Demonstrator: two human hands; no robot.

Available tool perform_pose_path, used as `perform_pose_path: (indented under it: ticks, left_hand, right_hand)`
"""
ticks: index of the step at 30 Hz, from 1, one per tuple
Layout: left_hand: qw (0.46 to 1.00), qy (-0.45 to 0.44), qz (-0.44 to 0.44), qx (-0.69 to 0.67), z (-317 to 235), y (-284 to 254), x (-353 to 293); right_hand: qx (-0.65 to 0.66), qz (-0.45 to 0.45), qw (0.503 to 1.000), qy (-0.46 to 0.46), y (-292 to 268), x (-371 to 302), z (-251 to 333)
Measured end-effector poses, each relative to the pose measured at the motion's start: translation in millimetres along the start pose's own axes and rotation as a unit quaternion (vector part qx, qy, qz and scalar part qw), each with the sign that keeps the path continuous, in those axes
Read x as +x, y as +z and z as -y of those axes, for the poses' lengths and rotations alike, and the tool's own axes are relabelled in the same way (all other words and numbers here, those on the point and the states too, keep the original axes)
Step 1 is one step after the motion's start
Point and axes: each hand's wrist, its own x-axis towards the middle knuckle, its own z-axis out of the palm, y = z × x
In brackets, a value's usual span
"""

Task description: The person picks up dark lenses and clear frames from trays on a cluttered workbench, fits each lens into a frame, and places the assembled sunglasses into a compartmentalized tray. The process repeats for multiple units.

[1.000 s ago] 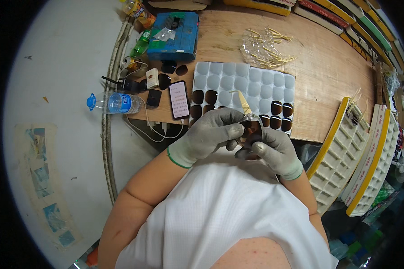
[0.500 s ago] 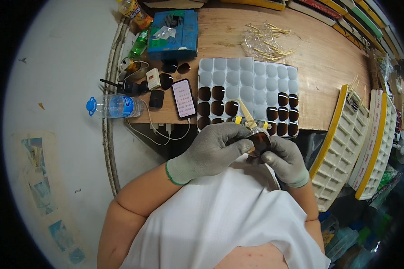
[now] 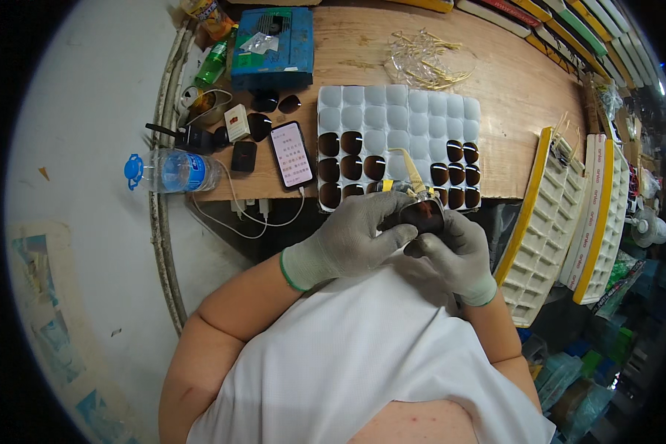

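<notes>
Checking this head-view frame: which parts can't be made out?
- Dark brown lens: mostly covered by the grey-gloved left hand and right hand.
- White moulded tray: near edge hidden behind the hands.
- Stacked white trays with yellow edges: bent and blurred toward the rim.

A black smartphone with a lit white screen point(image 3: 291, 154) lies near the wooden worktop's front edge point(image 3: 222, 194), a blue-labelled clear plastic water bottle point(image 3: 172, 171) at its left edge

Wooden bench point(image 3: 518, 89): lens tray point(image 3: 399, 111), phone point(image 3: 291, 154), perhaps chargers.
</notes>
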Motion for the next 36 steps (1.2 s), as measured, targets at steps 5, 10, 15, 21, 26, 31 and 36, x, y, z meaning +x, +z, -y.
perform_pose_path:
  ticks: [5,10,15,21,26,31,36]
  left_hand:
    - [0.995,0.044,0.004,0.084,-8.0,0.6,1.8]
    - [0.991,0.099,-0.003,0.085,-1.8,9.3,20.8]
    - [0.993,0.021,0.055,0.099,-7.5,9.2,61.6]
    - [0.975,-0.032,-0.041,0.214,19.3,16.8,127.9]
    - [0.889,-0.233,-0.302,0.252,62.7,-50.7,305.5]
    - [0.837,-0.37,-0.371,0.161,160.3,-135.0,411.4]
    - [0.79,-0.368,-0.346,0.346,129.0,-160.2,420.6]
  right_hand:
    - [-0.132,-0.063,0.987,-0.059,7.4,-5.8,3.0]
    - [-0.135,-0.062,0.985,-0.083,-10.8,-1.2,3.4]
    - [-0.111,-0.059,0.99,-0.066,-46.8,11.4,-3.6]
    - [-0.245,-0.145,0.956,-0.072,-159.4,45.4,-29.3]
    - [-0.48,-0.193,0.855,0.029,-286.5,93.5,-137.3]
    - [-0.55,-0.104,0.826,0.061,-305.7,130.0,-156.5]
    - [-0.537,-0.175,0.821,-0.078,-288.2,137.4,-135.3]
